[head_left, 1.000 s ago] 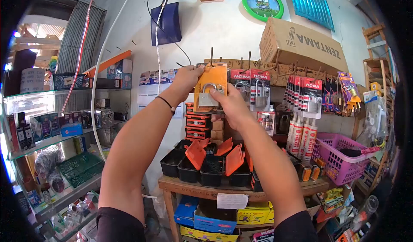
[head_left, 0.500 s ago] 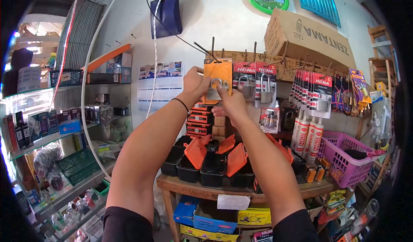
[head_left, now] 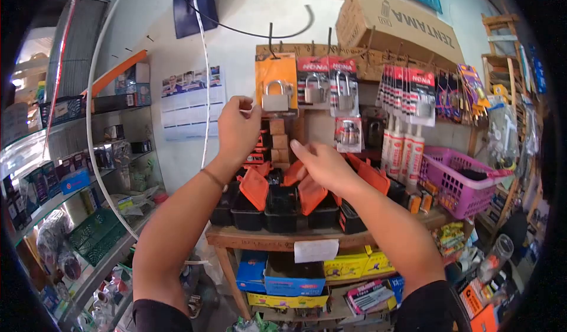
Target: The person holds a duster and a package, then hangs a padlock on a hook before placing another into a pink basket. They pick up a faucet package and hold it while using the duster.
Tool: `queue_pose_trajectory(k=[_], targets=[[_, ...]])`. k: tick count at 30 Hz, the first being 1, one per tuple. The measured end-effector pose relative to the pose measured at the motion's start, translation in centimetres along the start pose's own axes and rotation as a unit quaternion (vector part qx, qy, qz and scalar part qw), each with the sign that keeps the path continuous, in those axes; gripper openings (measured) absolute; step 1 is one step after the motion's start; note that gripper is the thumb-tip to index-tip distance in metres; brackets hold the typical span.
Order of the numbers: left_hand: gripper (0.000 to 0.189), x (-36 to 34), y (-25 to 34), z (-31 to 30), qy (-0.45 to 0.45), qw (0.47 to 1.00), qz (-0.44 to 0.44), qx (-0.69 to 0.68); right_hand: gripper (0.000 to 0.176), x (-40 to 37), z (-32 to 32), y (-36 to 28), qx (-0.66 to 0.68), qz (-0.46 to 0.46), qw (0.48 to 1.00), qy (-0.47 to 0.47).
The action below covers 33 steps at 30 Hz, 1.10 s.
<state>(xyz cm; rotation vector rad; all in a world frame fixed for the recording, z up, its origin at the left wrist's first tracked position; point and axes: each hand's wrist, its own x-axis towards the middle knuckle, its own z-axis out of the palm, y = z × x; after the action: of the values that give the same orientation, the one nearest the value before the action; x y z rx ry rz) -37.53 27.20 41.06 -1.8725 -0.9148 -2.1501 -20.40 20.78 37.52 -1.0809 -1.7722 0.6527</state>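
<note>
A padlock in an orange blister pack (head_left: 276, 95) hangs from a wall hook. My left hand (head_left: 239, 131) is just left of its lower edge, fingers loosely curled and apart, holding nothing visible. Lower and to the right, my right hand (head_left: 328, 165) is in front of the open orange-lidded boxes, thumb raised and fingers partly spread with nothing in them. Beside the orange pack hang two padlocks on red HONA cards, a left one (head_left: 315, 88) and a right one (head_left: 345, 93). Below my hands, an orange lid (head_left: 312, 194) stands up from a black box (head_left: 281, 210).
A wooden table (head_left: 260, 237) carries the black boxes, sealant tubes (head_left: 409, 155) and a purple basket (head_left: 458, 181). More carded padlocks (head_left: 421, 95) hang to the right, beneath a ZENTAMA carton (head_left: 401, 28). Glass shelves (head_left: 112, 119) line the left side. A white cable (head_left: 93, 119) hangs there.
Both hands have come off the orange padlock pack, which now hangs free on its hook. My right hand has dropped toward the boxes; my left has drawn back slightly. The view has shifted.
</note>
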Motion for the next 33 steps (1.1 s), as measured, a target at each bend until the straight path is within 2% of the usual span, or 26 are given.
queue_pose_trajectory(k=[1, 3, 5, 8, 10, 11, 12, 13, 14, 15, 19, 20, 21, 23, 25, 27, 33], targets=[[0.018, -1.2, 0.6, -0.7, -0.014, 0.999, 0.034, -0.004, 0.049, -2.2, -0.3, 0.2, -0.044, -0.024, 0.999, 0.003], [0.015, -4.3, 1.9, -2.3, -0.055, 0.997, 0.035, -0.033, 0.034, -6.9, -0.4, 0.9, -0.011, -0.02, 1.0, -0.005], [0.011, -7.1, 3.4, -4.2, -0.092, 0.993, 0.04, -0.06, 0.028, -11.4, -1.2, 2.6, -0.099, -0.088, 0.991, -0.017], [0.008, -11.3, 6.2, -6.7, -0.216, 0.972, 0.079, -0.037, 0.02, -18.6, -2.9, 4.1, -0.16, -0.095, 0.983, 0.0], [0.008, -13.9, 7.6, -6.6, -0.267, 0.959, 0.086, -0.046, 0.018, -22.2, -4.6, 5.0, -0.183, -0.1, 0.978, 0.011], [0.008, -15.0, 8.4, -5.9, -0.279, 0.95, 0.126, -0.056, 0.016, -23.6, -5.7, 5.7, -0.187, -0.105, 0.976, 0.018], [0.007, -16.1, 9.7, -5.2, -0.319, 0.941, 0.089, -0.064, 0.015, -24.9, -7.0, 6.4, -0.19, -0.111, 0.975, 0.028], [0.006, -17.3, 11.1, -4.2, -0.358, 0.93, 0.051, -0.071, 0.015, -26.0, -8.6, 7.2, -0.182, -0.111, 0.977, 0.024], [0.007, -18.5, 12.2, -2.6, -0.368, 0.92, 0.084, -0.101, 0.015, -27.0, -10.5, 8.1, -0.193, -0.109, 0.975, 0.028], [0.006, -19.5, 14.1, -1.0, -0.396, 0.907, 0.054, -0.132, 0.015, -27.7, -12.5, 9.3, -0.207, -0.109, 0.972, 0.031], [0.007, -25.1, 20.8, 9.0, -0.405, 0.889, 0.08, -0.197, 0.012, -30.5, -21.2, 13.9, -0.205, -0.105, 0.973, 0.028], [0.007, -26.3, 22.2, 11.6, -0.404, 0.887, 0.088, -0.205, 0.012, -31.0, -23.4, 15.2, -0.249, -0.165, 0.954, 0.037], [0.008, -27.2, 23.8, 14.4, -0.411, 0.879, 0.095, -0.223, 0.012, -31.8, -25.2, 16.1, -0.259, -0.166, 0.95, 0.045], [0.006, -27.3, 26.1, 18.6, -0.403, 0.878, 0.138, -0.218, 0.011, -33.4, -29.5, 16.9, -0.305, -0.194, 0.93, 0.07], [0.003, -26.1, 28.3, 21.6, -0.395, 0.887, 0.133, -0.199, 0.01, -34.9, -34.2, 15.8, -0.314, -0.181, 0.93, 0.062], [0.007, -24.9, 29.4, 24.4, -0.382, 0.896, 0.115, -0.195, 0.008, -35.4, -38.2, 15.1, -0.297, -0.175, 0.935, 0.083], [0.016, -21.8, 31.2, 31.6, -0.38, 0.898, 0.115, -0.19, 0.006, -31.5, -44.8, 14.2, -0.34, -0.242, 0.898, 0.142]])
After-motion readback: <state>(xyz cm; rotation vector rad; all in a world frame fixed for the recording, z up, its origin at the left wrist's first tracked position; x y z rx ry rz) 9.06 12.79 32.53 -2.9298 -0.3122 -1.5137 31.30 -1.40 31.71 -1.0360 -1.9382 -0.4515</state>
